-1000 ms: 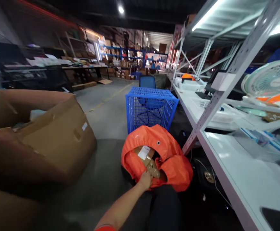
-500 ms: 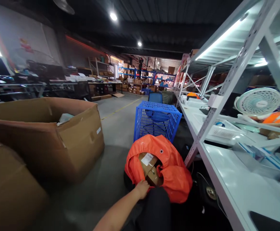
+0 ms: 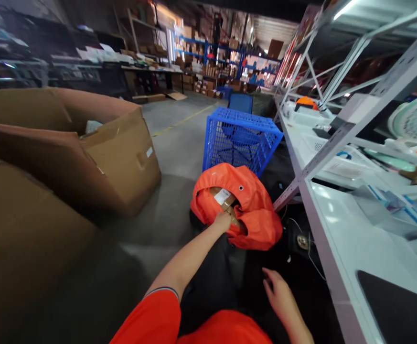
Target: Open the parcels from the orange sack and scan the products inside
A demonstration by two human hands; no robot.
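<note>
A white metal shelving rack (image 3: 321,160) occupies the right side; its slanting upright post meets the floor area just beside the work and limits access there. Attached to it is a pale, glossy surface (image 3: 340,239). To the left, a large open brown cardboard box (image 3: 122,157) stands on grey floor, apart from the work. A second brown cardboard carton (image 3: 25,229) is nearer, partly cut off by the picture's edge. A blue plastic lattice crate (image 3: 265,153) stands directly behind the work, obstructing the far side; a blue chair (image 3: 240,102) shows beyond it.

In front of the crate, left of the post's foot, sits a bulging orange-red bag (image 3: 254,191) of smooth sheet material, its gathered mouth open toward the person. A flat black rectangular item (image 3: 398,306) lies on the near part of the surface, with clear blue-striped plastic bags (image 3: 380,215) farther along.

Inside the mouth is a brown taped parcel (image 3: 235,215), partly covered by the rim and by the left hand (image 3: 222,222). That hand is at the near rim; its fingers are hidden, so their grip cannot be determined. The right hand (image 3: 277,291) is apart from the bag, fingers loosely curled, thumb separated, nothing visible in them. A white paper label (image 3: 222,196) is on the parcel; a round metal eyelet (image 3: 240,188) is set in the bag.
</note>
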